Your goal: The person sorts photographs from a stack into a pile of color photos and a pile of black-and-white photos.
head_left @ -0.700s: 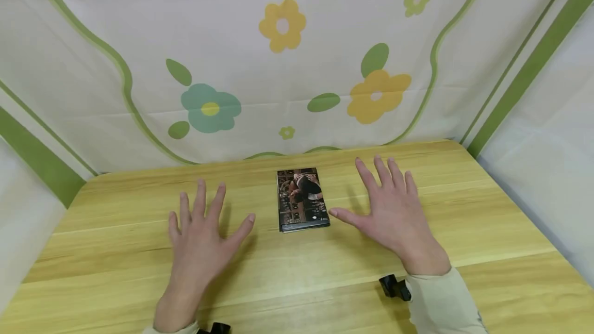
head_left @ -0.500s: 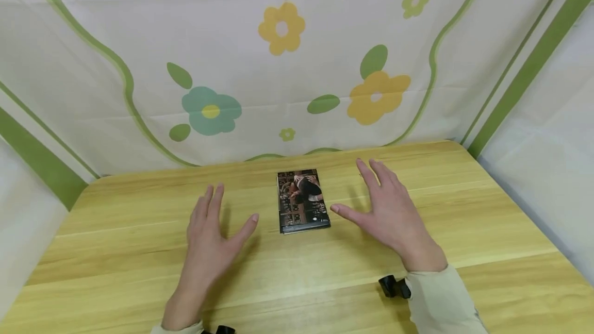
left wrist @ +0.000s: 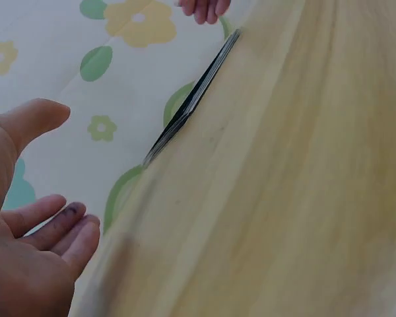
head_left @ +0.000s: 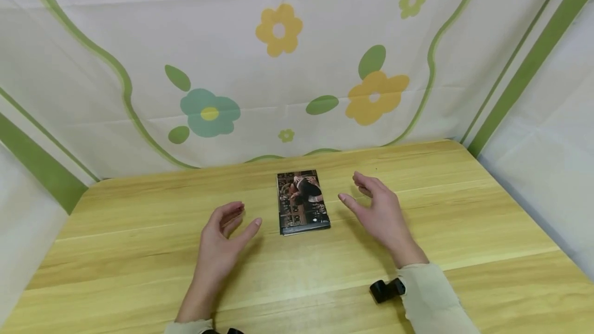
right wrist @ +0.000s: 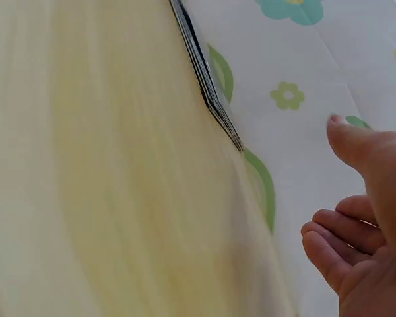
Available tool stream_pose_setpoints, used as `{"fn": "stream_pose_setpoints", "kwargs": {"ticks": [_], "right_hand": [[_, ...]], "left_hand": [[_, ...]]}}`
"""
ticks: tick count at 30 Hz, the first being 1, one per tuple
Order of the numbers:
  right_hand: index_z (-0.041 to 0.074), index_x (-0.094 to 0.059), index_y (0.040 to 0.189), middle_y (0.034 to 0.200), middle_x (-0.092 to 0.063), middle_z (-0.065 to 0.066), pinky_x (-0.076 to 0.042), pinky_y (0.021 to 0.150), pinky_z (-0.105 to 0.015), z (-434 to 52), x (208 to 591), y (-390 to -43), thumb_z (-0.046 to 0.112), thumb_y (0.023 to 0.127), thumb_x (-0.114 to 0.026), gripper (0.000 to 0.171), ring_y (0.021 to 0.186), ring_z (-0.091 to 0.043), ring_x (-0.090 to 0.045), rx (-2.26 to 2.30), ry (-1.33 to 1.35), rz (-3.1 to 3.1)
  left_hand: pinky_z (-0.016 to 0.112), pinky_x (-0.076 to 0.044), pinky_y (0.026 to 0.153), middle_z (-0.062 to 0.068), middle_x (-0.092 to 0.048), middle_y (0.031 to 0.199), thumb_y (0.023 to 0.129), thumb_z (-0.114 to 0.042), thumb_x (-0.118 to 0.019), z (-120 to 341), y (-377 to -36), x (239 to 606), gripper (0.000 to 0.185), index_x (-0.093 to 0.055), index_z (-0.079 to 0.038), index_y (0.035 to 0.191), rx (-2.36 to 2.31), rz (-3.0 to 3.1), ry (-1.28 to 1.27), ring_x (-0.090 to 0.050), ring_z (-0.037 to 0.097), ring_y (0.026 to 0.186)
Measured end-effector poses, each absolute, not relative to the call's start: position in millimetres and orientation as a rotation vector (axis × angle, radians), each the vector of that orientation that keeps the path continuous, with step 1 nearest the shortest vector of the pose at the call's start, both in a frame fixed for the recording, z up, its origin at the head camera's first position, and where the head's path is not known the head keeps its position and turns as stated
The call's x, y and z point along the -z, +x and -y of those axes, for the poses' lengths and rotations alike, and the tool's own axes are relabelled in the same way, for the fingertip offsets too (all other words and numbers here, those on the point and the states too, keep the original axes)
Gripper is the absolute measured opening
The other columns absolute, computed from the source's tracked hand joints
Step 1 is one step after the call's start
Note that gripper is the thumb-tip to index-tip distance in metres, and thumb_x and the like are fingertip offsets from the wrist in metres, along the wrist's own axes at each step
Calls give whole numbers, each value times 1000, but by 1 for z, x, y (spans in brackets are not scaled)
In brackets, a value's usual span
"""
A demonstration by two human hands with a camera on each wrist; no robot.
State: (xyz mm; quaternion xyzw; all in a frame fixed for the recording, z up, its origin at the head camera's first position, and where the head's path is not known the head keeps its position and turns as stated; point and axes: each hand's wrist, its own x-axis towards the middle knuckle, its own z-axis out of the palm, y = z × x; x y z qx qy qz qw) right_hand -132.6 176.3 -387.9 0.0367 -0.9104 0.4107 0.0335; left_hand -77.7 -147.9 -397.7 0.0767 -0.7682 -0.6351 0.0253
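A thin stack of photo cards (head_left: pixel 302 201) lies flat on the wooden table, its top card printed with a dark picture of a bent-over figure. To its left hovers my left hand (head_left: pixel 219 241), fingers loosely bent, thumb pointing at the stack. On the other side my right hand (head_left: pixel 381 218) is held a little closer, also loosely bent and holding nothing. From the left wrist, the stack (left wrist: pixel 193 105) appears edge-on with several thin layers, apart from the left hand (left wrist: pixel 33 264). The right wrist view likewise shows a gap between the stack (right wrist: pixel 208 86) and the right hand (right wrist: pixel 376 224).
Behind the table (head_left: pixel 297 282) hangs a white cloth (head_left: pixel 315 30) with printed flowers and green lines, and more cloth walls stand at both sides. A black wrist mount (head_left: pixel 387 289) sits by the right sleeve (head_left: pixel 433 298).
Both hands' spread fingers have drawn together and bent. The left hand has moved right, towards the stack. The stack has stayed in place.
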Motion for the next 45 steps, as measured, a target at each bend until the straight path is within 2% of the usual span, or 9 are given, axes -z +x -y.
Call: {"fn": "stream_pose_setpoints", "kwargs": {"ticks": [5, 11, 14, 21, 25, 31, 38, 41, 45], "right_hand": [[8, -53, 158, 153, -63, -12, -52, 117, -45, -172, 400, -136, 36, 103, -74, 65, 141, -33, -63, -1607, -6, 2694], [6, -60, 150, 145, -68, -14, -56, 103, -19, -171, 412, -139, 26, 102, -76, 55, 132, -30, -67, -1852, -43, 2558], [7, -62, 148, 142, -70, -12, -55, 98, -13, -171, 416, -140, 26, 101, -78, 53, 130, -29, -69, -1862, -57, 2549], [10, -66, 142, 136, -72, -10, -56, 97, -15, -168, 422, -142, 37, 98, -81, 54, 124, -25, -69, -1825, -85, 2573], [11, -70, 137, 130, -74, -9, -55, 94, -17, -163, 423, -144, 41, 95, -83, 53, 117, -23, -69, -1725, -105, 2595], [14, -78, 131, 119, -77, -6, -55, 91, -33, -155, 428, -146, 42, 96, -82, 45, 107, -22, -68, -1375, 11, 2688], [13, -79, 129, 118, -73, -6, -49, 94, -43, -143, 422, -142, 45, 91, -85, 51, 110, -26, -61, -1225, 44, 2767], [14, -78, 131, 117, -70, -5, -46, 92, -40, -137, 420, -140, 42, 88, -88, 53, 109, -25, -57, -1196, 55, 2811], [17, -77, 132, 113, -68, -3, -44, 87, -36, -130, 419, -141, 40, 88, -88, 52, 104, -22, -54, -1157, 93, 2827]], "left_hand": [[13, -51, 105, 15, -61, 147, 96, -13, -83, 147, -79, 405, 57, -57, -3, 146, 2044, 2290, 270, -61, 26, 136], [13, -52, 104, 15, -64, 144, 95, -15, -84, 146, -81, 412, 53, -61, -3, 142, 2002, 2307, 240, -64, 27, 133], [13, -52, 103, 15, -65, 143, 95, -15, -83, 144, -82, 415, 51, -63, -4, 141, 1993, 2316, 246, -64, 28, 132], [14, -53, 102, 14, -66, 142, 96, -16, -83, 144, -83, 417, 48, -65, -5, 139, 1957, 2348, 239, -65, 28, 131], [23, -53, 107, 12, -68, 139, 96, -18, -83, 140, -87, 418, 46, -66, -7, 138, 1888, 2409, 206, -65, 26, 130], [29, -53, 109, 10, -71, 134, 100, -15, -77, 129, -91, 421, 34, -69, -6, 132, 1819, 2445, 222, -66, 24, 126], [44, -52, 109, 12, -71, 126, 100, -12, -75, 120, -90, 418, 29, -70, -4, 128, 1667, 2474, 184, -66, 27, 121], [51, -49, 110, 15, -69, 128, 100, -15, -76, 114, -88, 414, 34, -71, -3, 131, 1553, 2553, 164, -61, 32, 124], [59, -34, 111, 17, -66, 132, 99, -25, -77, 105, -90, 410, 45, -71, -3, 137, 1410, 2656, 128, -52, 38, 127]]}}
